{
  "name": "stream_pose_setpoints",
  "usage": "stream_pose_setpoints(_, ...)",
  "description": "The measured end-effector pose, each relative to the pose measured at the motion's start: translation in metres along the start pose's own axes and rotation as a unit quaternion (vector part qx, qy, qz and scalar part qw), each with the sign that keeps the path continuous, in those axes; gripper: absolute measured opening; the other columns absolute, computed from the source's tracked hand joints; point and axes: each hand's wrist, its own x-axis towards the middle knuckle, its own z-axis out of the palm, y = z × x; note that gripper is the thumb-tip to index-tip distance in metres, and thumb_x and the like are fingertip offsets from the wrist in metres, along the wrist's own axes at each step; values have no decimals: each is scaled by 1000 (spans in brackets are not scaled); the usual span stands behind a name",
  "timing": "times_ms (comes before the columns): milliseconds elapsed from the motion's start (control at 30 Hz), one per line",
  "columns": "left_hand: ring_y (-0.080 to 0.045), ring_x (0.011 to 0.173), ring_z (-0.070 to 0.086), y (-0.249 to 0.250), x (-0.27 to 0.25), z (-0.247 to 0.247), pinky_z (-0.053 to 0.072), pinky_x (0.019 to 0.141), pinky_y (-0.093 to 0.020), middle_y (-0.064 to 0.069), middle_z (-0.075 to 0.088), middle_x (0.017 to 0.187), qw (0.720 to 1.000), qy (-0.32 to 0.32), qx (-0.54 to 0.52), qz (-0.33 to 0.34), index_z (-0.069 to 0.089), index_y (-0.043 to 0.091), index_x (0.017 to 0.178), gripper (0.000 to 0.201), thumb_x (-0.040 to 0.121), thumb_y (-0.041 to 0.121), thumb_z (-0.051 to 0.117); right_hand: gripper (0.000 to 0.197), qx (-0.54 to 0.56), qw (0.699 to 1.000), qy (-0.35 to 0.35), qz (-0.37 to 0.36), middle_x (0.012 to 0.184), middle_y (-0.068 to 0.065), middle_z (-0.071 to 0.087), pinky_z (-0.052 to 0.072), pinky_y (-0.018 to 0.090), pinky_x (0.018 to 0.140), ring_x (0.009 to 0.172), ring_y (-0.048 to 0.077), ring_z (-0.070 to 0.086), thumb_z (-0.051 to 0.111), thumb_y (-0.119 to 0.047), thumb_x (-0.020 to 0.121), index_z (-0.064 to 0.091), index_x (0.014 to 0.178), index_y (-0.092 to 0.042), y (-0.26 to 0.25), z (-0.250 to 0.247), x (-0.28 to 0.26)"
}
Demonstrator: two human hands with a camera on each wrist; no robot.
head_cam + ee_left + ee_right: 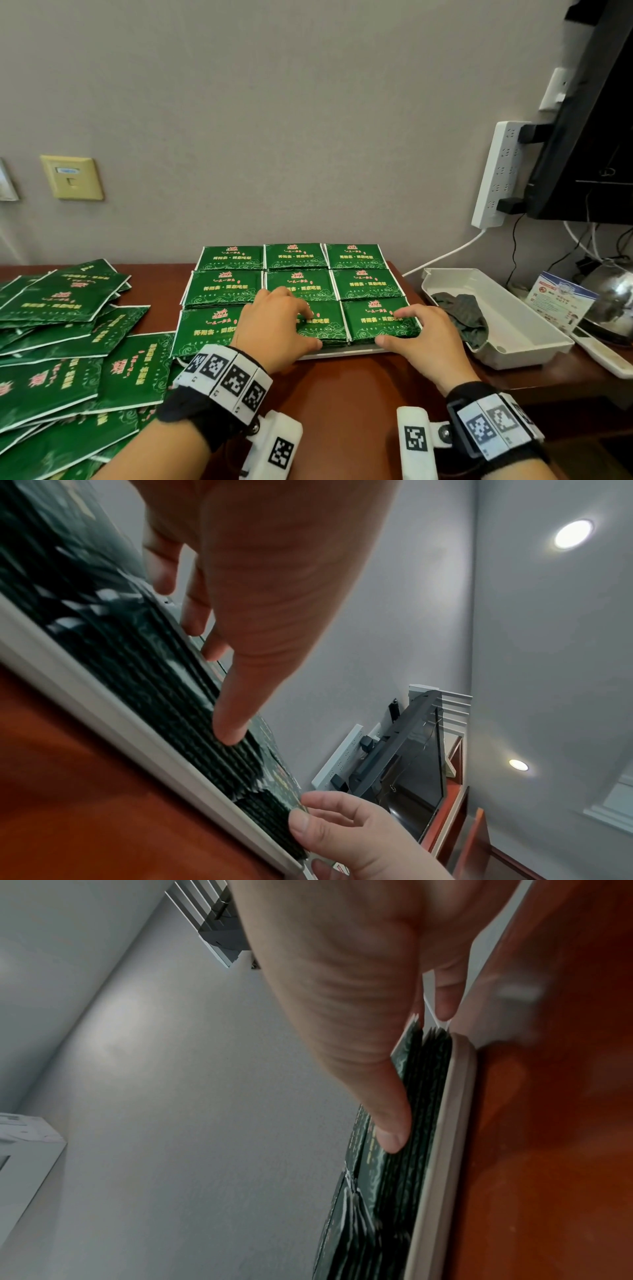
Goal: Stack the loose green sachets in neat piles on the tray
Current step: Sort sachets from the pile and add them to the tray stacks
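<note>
While we lean over the brown table (359, 387), these are the things we see, nearest first.

Left hand: our left hand (274, 329) grips the front middle pile (322, 325) on the tray, thumb pressed against its near edge and fingers curled over the top; the left wrist view shows the thumb (236, 712) on the stacked edges.

Right hand: our right hand (424, 335) holds the front right pile (373, 318) the same way, thumb at the near edge, fingers spread on the top sachet; the right wrist view shows the thumb (390, 1123) against that pile's side.

Loose sachets: a scattered, overlapping heap of loose green sachets (68, 349) lies on the table to our left, just beside the tray.

Tray: the white tray (342, 353) carries nine green piles in three rows of three; only its near rim shows.

White bin: to the right stands a white bin (520, 329) with a dark cloth (466, 311) inside.

Far wall: a white power strip (496, 174) hangs on the wall, beside a dark screen (589, 137).
</note>
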Motion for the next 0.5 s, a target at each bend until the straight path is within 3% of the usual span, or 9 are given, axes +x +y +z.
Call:
stream_pose_setpoints(200, -18, 119, 39, 0, 1, 5, 41, 102, -37, 8, 48, 127, 1000, 22, -16, 2, 62, 40, 119, 56, 72, 69, 72, 52, 2, 1000, 1, -2, 122, -4, 53, 41, 37, 102, 121, 21, 49, 94, -41, 59, 67, 103, -35, 1, 1, 1)
stream_pose_setpoints(367, -21, 141, 25, 0, 1, 6, 29, 114, -42, 6, 36, 150, 1000, 16, 6, 9, 56, 37, 112, 55, 70, 68, 72, 52, 3, 1000, 3, -1, 123, -4, 53, 41, 36, 101, 121, 21, 50, 94, -40, 60, 68, 104, -35, 2, 2, 2)
stream_pose_setpoints(500, -17, 135, 31, -3, 2, 9, 30, 110, -41, 12, 46, 135, 1000, 12, -10, 14, 51, 36, 105, 49, 71, 65, 71, 51, 9, 1000, 5, -6, 121, -4, 55, 42, 38, 101, 120, 20, 50, 94, -40, 59, 68, 102, -36, 2, 2, 1)
